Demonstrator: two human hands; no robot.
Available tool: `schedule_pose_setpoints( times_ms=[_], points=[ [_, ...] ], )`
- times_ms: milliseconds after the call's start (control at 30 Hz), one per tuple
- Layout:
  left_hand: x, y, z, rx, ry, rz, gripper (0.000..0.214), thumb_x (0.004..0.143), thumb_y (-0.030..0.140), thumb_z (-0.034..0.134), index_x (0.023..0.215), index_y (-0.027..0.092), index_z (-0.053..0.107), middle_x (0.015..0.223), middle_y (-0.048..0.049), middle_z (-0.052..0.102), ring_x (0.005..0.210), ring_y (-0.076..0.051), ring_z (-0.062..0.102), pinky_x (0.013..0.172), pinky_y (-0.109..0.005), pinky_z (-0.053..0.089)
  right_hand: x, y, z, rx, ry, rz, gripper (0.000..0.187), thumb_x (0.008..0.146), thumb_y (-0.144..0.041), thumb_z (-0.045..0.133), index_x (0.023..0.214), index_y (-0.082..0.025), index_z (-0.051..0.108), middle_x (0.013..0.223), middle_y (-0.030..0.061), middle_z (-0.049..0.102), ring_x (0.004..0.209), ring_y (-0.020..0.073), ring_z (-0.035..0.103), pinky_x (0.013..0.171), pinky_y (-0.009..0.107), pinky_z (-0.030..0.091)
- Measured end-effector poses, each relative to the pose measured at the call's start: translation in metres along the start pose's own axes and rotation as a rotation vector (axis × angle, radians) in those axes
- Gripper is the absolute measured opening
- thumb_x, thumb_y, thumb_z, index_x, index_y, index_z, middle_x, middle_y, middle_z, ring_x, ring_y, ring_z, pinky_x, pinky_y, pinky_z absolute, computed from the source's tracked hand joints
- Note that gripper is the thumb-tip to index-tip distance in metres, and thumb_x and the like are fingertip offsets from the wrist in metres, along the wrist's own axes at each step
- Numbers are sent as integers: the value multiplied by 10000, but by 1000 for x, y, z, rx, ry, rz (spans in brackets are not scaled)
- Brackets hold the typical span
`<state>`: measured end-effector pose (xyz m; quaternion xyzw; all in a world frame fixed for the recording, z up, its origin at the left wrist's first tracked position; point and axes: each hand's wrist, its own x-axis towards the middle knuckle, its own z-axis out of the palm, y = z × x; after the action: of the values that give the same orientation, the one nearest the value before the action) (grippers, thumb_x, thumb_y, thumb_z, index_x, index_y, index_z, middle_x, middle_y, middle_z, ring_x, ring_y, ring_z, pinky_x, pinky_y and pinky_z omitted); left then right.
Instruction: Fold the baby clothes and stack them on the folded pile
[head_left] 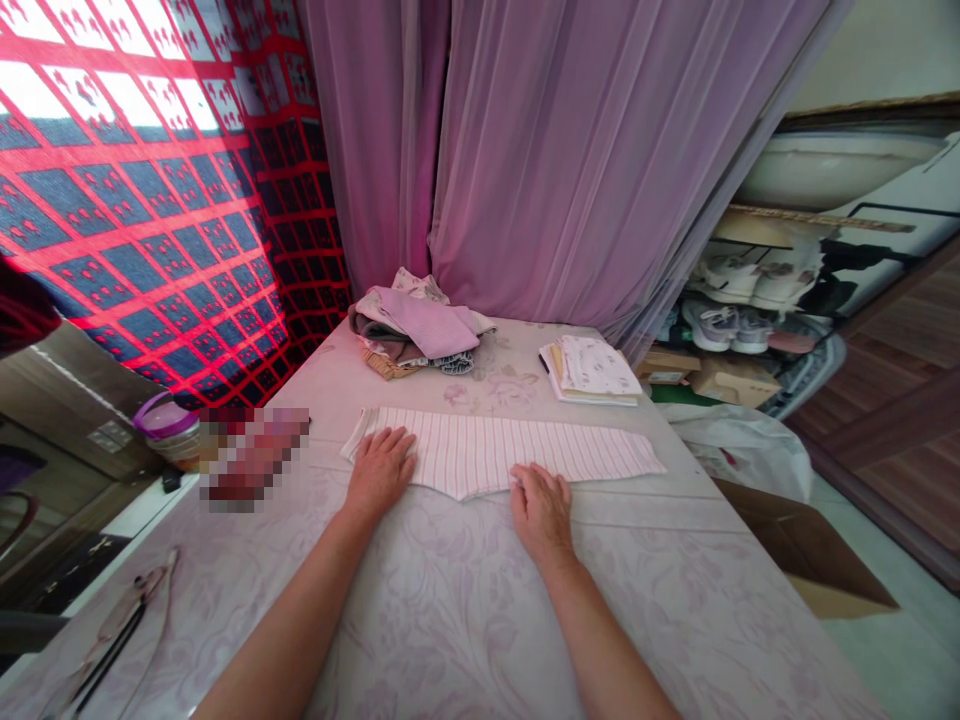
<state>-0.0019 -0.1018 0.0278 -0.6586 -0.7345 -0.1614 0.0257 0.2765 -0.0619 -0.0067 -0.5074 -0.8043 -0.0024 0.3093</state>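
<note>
A long pink-and-white striped cloth (517,452) lies folded flat across the table (450,600), which has a pale floral cover. My left hand (381,468) rests palm down on the cloth's left end, fingers stretched out. My right hand (541,505) lies on the cloth's near edge close to its middle, fingers bent onto the fabric. Neither hand lifts anything.
A heap of unfolded clothes (420,335) sits at the table's back. A small folded stack (592,370) lies at the back right. A purple-lidded jar (166,425) stands left, scissors-like tool (112,640) near left. Cardboard box (810,550) and shoes (720,325) are right.
</note>
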Motion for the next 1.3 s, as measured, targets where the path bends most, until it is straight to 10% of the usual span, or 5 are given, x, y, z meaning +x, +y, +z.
schedule_pose_setpoints(
  times_ms=[233,400,800,1300],
  points=[
    [-4,-7,-3,-72,103,-3,341,913,282,413,1170,250,636,1302,-49,616,1267,-240,487,1099,-444,314,1,-10,-6,42,25,25,252,906,-218,416,1016,-216,643,1093,63,705,1148,232,544,1039,445,217],
    [-5,-33,-16,2,296,-271,368,900,298,416,1188,200,621,1317,-100,597,1256,-272,478,1064,-444,340,2,-11,-7,53,25,-11,251,904,-208,423,984,-221,660,1072,60,714,1145,233,549,1046,455,216],
    [5,-51,-35,78,-19,-497,373,838,485,498,1002,196,668,1198,-131,660,1212,-326,514,978,-443,379,3,-52,-19,237,-181,-347,299,875,-215,516,1137,-255,652,1172,49,664,1116,204,544,1041,392,314],
    [18,-40,-50,-33,-138,-597,398,901,405,432,1255,235,496,1173,-104,680,1050,-275,645,812,-362,474,13,-65,-7,157,-223,-328,148,906,-194,550,932,-239,688,911,29,660,888,173,550,804,310,358]
  ],
)
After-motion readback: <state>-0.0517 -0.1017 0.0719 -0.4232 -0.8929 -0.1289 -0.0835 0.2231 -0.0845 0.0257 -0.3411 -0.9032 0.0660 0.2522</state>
